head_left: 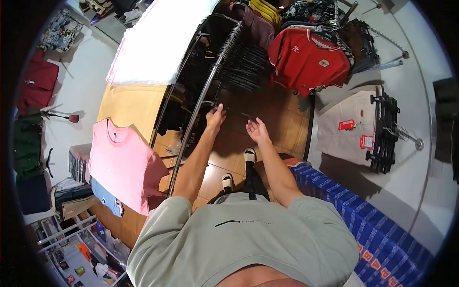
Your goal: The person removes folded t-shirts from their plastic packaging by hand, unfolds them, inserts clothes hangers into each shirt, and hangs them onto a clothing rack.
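Observation:
My left hand (216,118) is closed beside the metal rail (203,91), its thumb and fingers pinched on a dark, thin hanger. The hanger (247,115) is hard to make out against the dark floor; one end shows at the fingertips of my right hand (257,130). That hand is turned palm up, with its fingers partly curled about the hanger's end. Many black hangers (244,64) hang in a row farther along the rail, beyond my hands.
Left of the rail stands a wooden table (129,103) with white garments (158,43) and a pink shirt (122,155). A red jersey (311,60) hangs ahead right, and beige trousers (351,124) hang on the wall. Blue patterned cloth (363,215) covers something at my right.

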The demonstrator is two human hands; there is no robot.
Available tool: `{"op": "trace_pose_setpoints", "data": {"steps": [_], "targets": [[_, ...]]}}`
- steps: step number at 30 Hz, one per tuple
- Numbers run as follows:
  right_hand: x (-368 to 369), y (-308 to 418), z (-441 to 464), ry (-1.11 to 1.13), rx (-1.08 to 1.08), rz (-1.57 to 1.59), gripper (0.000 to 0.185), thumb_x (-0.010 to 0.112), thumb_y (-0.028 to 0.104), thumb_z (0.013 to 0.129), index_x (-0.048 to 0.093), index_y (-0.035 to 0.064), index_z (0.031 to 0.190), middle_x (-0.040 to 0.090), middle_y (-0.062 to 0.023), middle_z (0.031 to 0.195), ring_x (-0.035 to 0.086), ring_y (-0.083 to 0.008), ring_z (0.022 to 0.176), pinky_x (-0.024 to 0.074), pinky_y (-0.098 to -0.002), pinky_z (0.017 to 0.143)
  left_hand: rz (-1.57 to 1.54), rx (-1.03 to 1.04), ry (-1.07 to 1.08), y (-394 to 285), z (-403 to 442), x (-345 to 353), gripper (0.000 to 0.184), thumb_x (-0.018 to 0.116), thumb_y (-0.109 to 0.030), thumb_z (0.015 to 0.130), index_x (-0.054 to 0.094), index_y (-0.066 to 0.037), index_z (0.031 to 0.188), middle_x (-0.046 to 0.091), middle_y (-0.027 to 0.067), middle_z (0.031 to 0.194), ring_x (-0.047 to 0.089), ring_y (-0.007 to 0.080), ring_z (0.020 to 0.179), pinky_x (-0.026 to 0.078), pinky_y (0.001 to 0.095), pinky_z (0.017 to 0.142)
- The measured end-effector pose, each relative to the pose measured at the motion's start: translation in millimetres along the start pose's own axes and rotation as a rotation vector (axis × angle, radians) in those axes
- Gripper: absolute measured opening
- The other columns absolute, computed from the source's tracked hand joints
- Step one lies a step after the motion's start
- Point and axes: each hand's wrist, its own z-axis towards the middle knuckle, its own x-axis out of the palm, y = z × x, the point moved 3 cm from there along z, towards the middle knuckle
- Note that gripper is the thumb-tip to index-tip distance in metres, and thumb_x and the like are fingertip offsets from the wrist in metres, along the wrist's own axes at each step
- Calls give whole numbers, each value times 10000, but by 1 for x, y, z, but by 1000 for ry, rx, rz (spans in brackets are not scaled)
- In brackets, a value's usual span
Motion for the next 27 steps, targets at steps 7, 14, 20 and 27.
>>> {"op": "trace_pose_setpoints", "data": {"steps": [7,14,20,27], "targets": [[-120,-50,-62,62,-77,2,310,487,255,1004,529,-21,1139,617,-211,1146,608,-324,1105,523,-450,960,48,-131,187,84,-93,-63,311,738,-300,875,551,-86,1001,611,-4,845,605,112,736,468,227,566],[-255,-119,-163,-167,-280,182,343,456,265,1017,522,-51,1135,582,-252,1169,568,-363,1166,496,-467,1010,593,-55,449,149,-194,-143,456,823,-304,785,564,-18,1027,617,20,825,588,111,708,473,253,545],[-301,-156,-232,-219,-438,216,301,525,255,982,546,-20,1105,604,-214,1099,595,-353,1101,520,-474,970,1030,770,375,144,-256,-190,612,857,-209,692,523,-11,1165,600,149,1023,582,313,974,491,400,814],[-300,-189,-276,-127,-533,125,267,614,274,924,586,21,1002,663,-157,932,685,-296,894,578,-420,859,1241,981,487,82,-328,-178,726,815,-239,734,403,-63,1305,578,185,1135,540,358,1086,370,506,924]]}}
